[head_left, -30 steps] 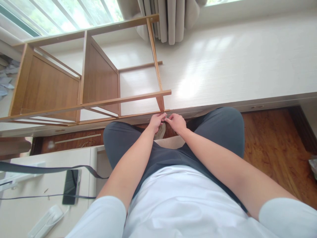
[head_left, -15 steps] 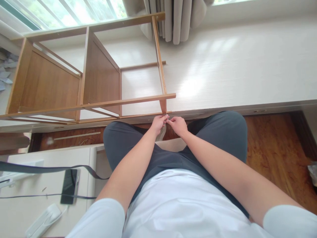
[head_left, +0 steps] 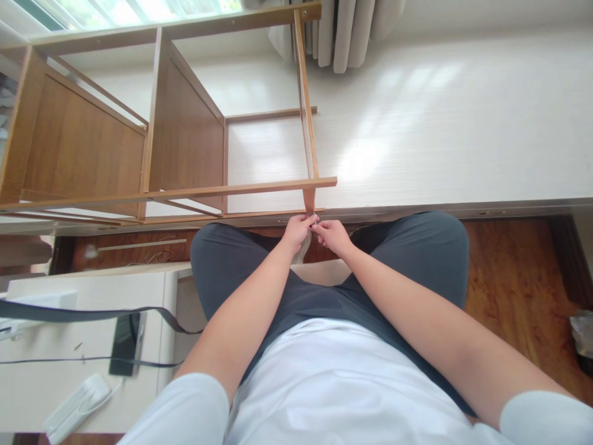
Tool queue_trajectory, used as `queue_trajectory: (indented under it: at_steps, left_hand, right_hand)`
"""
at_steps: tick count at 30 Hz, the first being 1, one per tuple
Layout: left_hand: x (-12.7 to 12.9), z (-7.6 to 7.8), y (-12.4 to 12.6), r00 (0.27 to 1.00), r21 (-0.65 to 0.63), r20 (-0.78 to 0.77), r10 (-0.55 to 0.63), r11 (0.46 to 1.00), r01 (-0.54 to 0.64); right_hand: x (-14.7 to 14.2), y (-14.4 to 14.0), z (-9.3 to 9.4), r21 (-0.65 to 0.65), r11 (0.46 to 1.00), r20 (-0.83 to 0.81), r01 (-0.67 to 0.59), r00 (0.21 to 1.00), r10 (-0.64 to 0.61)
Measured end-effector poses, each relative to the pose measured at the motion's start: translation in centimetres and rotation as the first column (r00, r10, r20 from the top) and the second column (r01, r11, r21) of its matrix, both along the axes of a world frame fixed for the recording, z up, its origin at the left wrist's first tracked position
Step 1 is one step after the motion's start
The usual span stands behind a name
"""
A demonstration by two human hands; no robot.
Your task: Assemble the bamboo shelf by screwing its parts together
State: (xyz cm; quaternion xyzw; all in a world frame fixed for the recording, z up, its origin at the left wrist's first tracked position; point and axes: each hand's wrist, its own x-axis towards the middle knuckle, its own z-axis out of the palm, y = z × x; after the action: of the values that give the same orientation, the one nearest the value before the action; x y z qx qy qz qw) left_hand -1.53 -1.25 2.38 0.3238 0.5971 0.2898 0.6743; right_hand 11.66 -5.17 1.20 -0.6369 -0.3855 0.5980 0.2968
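Both hands, left hand (head_left: 296,230) and right hand (head_left: 330,235), pinch a tiny fastener (head_left: 314,217) at the shelf frame's (head_left: 241,188) corner; it could slip and drop.

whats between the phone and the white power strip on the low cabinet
In the head view, a thin dark cable crosses the white cabinet top between the phone and the power strip.

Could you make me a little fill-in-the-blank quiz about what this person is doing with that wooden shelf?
1. Both hands, the left hand and the right hand, meet at the near corner of the wooden ____.
2. The shelf frame lies on a ____ platform.
3. A dark ____ lies flat on the white cabinet at the person's left.
4. The person's trousers are ____.

Missing words: shelf frame; white; phone; grey
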Motion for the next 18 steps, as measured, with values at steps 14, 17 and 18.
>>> queue_trajectory:
  at_steps: [14, 17, 18]
  left_hand:
    - [-0.1, -0.3, 0.0, 0.991, -0.023, 0.131, -0.006, 1.0, 0.009]
    - [-0.3, -0.7, -0.1, 0.99, -0.031, 0.14, -0.02, 0.999, 0.025]
    - [-0.3, -0.8, -0.1, 0.989, -0.032, 0.144, -0.022, 0.999, 0.027]
  right_hand:
    - [-0.3, 0.2, 0.9, -0.277, 0.96, -0.503, 0.03, 0.847, -0.172]
    - [-0.2, 0.4, 1.4, -0.346, 0.938, -0.56, -0.014, 0.805, -0.194]
    - [-0.1, 0.4, 1.6, -0.366, 0.93, -0.572, -0.029, 0.795, -0.201]
